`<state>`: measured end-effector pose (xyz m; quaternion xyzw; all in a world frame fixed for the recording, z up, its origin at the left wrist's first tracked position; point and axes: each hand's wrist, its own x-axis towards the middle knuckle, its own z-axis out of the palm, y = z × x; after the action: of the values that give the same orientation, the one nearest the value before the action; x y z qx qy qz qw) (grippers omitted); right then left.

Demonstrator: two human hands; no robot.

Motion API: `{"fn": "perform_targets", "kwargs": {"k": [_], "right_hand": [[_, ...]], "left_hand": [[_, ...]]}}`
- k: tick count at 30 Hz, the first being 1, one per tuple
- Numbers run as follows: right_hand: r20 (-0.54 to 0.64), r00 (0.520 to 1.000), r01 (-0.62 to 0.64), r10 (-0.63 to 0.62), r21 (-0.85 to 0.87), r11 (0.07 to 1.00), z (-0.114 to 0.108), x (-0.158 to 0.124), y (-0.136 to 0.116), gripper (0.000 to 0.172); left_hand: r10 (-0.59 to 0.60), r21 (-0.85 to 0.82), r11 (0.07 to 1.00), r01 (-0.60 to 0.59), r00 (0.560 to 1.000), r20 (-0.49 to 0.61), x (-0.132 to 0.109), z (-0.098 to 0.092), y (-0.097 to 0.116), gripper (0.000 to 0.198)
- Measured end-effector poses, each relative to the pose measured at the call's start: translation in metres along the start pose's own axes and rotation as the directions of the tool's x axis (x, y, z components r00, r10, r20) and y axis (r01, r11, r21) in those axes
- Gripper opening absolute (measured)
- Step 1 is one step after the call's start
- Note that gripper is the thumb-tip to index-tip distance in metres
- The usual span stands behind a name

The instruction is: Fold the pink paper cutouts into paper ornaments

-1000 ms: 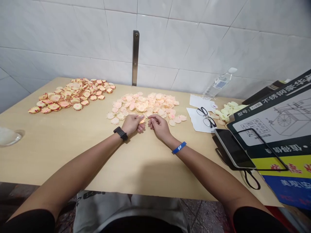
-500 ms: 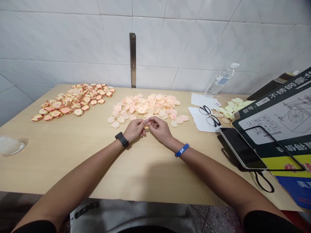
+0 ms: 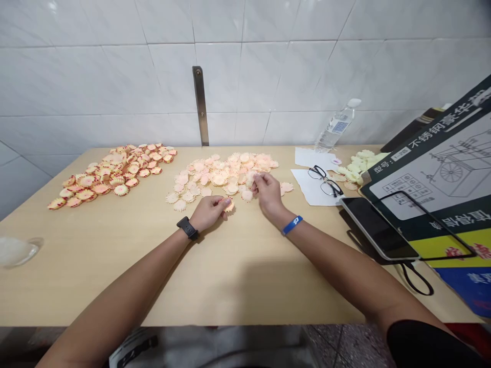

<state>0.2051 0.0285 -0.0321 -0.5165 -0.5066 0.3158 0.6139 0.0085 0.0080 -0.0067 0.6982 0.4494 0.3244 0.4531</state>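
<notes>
Between thumb and fingers of my left hand (image 3: 209, 212) is a small scalloped, flower-shaped disc (image 3: 229, 206), yellowish with a reddish tint. My right hand (image 3: 269, 194) is at the right side of a pile of pale pink flower-shaped discs (image 3: 218, 176). Its thumb and fingers are pinched on a pale disc (image 3: 251, 178) at that pile. To the left lies another pile of similar discs with dark red edges (image 3: 118, 168). Whether they are paper, cloth or something else I cannot tell.
Eyeglasses (image 3: 326, 180) rest on white paper (image 3: 303, 179) at the right, with a tilted water bottle (image 3: 337, 125) behind. Pale green pieces (image 3: 360, 166), a phone (image 3: 379, 227) on a stand and a printed box (image 3: 433, 179) are further right. A glass (image 3: 19, 251) lies far left.
My hands, together half a second ago, are now apart. The right hand has moved right and away from me to the pale pile; the left keeps a disc. The view has shifted slightly.
</notes>
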Motion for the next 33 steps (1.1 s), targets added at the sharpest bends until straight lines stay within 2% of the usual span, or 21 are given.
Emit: {"fn": "perform_targets", "kwargs": {"k": [2, 4, 6, 8, 10, 13, 16, 20, 24, 27, 30, 33], "right_hand": [[-0.021, 0.988, 0.150, -0.156, -0.171, 0.974, -0.010, 0.012, 0.002, 0.023], [0.057, 0.951, 0.303, -0.304, -0.367, 0.879, -0.017, 0.018, 0.003, 0.016], [0.152, 0.917, 0.394, -0.370, -0.506, 0.768, -0.018, 0.017, 0.004, 0.024], [0.217, 0.900, 0.432, -0.378, -0.563, 0.705, -0.014, 0.011, 0.003, 0.036], [0.261, 0.888, 0.459, -0.378, -0.551, 0.697, -0.009, 0.003, 0.002, 0.039], [0.311, 0.870, 0.491, -0.382, -0.480, 0.727, -0.003, -0.007, -0.001, 0.034], [0.346, 0.859, 0.503, -0.378, -0.424, 0.754, 0.000, -0.012, -0.003, 0.031], [0.351, 0.854, 0.506, -0.384, -0.392, 0.768, 0.001, -0.013, -0.001, 0.029], [0.372, 0.860, 0.486, -0.350, -0.388, 0.783, 0.002, -0.012, 0.000, 0.027], [0.336, 0.880, 0.456, -0.336, -0.394, 0.798, 0.001, -0.011, 0.000, 0.028], [0.312, 0.888, 0.445, -0.338, -0.392, 0.805, 0.001, -0.011, -0.001, 0.029], [0.323, 0.888, 0.439, -0.329, -0.374, 0.817, 0.001, -0.010, 0.000, 0.028]], "left_hand": [[-0.020, -0.072, 0.997, 0.020, 1.000, 0.002, 0.001, 0.000, -0.002, 0.044], [-0.048, -0.159, 0.986, 0.045, 0.999, -0.017, 0.003, 0.000, -0.004, 0.040], [-0.080, -0.208, 0.976, 0.065, 0.995, -0.062, 0.005, 0.000, -0.004, 0.032], [-0.118, -0.239, 0.967, 0.084, 0.985, -0.129, 0.007, -0.001, -0.004, 0.025], [-0.165, -0.296, 0.949, 0.112, 0.973, -0.159, 0.007, -0.001, -0.003, 0.022], [-0.220, -0.377, 0.911, 0.167, 0.970, -0.102, 0.006, -0.001, -0.001, 0.022], [-0.248, -0.390, 0.895, 0.215, 0.968, -0.035, 0.005, 0.001, 0.000, 0.024], [-0.300, -0.374, 0.889, 0.266, 0.953, -0.035, 0.005, 0.002, 0.001, 0.029], [-0.255, -0.397, 0.886, 0.239, 0.967, 0.014, 0.004, 0.001, 0.002, 0.025], [-0.223, -0.445, 0.869, 0.218, 0.974, 0.043, 0.004, 0.001, 0.002, 0.020], [-0.239, -0.429, 0.874, 0.227, 0.971, 0.025, 0.004, 0.002, 0.001, 0.024], [-0.245, -0.388, 0.899, 0.205, 0.968, -0.056, 0.005, 0.002, 0.000, 0.033]]}}
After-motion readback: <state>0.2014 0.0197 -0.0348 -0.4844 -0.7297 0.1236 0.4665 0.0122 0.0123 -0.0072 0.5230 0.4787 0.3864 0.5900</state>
